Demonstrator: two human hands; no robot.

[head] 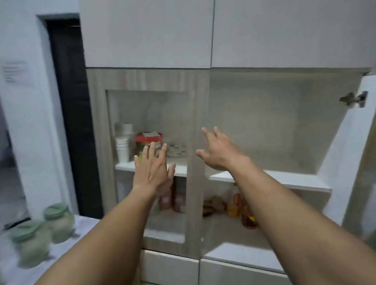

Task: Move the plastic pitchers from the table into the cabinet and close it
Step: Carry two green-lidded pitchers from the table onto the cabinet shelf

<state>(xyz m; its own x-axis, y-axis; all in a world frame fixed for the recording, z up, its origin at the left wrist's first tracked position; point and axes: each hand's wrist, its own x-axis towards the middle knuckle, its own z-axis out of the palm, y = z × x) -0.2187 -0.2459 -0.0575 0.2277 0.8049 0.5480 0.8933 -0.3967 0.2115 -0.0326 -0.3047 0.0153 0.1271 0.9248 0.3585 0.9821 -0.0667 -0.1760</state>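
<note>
- Head view: three blurred plastic pitchers (59, 222) with pale green lids stood on the white desk (34, 279), at lower left.
- Left hand (153, 166) and right hand (218, 153) reached, fingers spread and empty, toward the cabinet (261, 123), its right door (372, 159) open.

At centre right of the frame the right door (369, 171) is swung open, so the upper shelf (278, 180) behind it is bare and free to enter. The left glass door (149, 132) is shut and blocks its half, where paper cups (122, 148) and a red-lidded jar (148, 141) stand. Below the shelf, bottles (240, 208) fill the space (labels too blurred to read).
</note>
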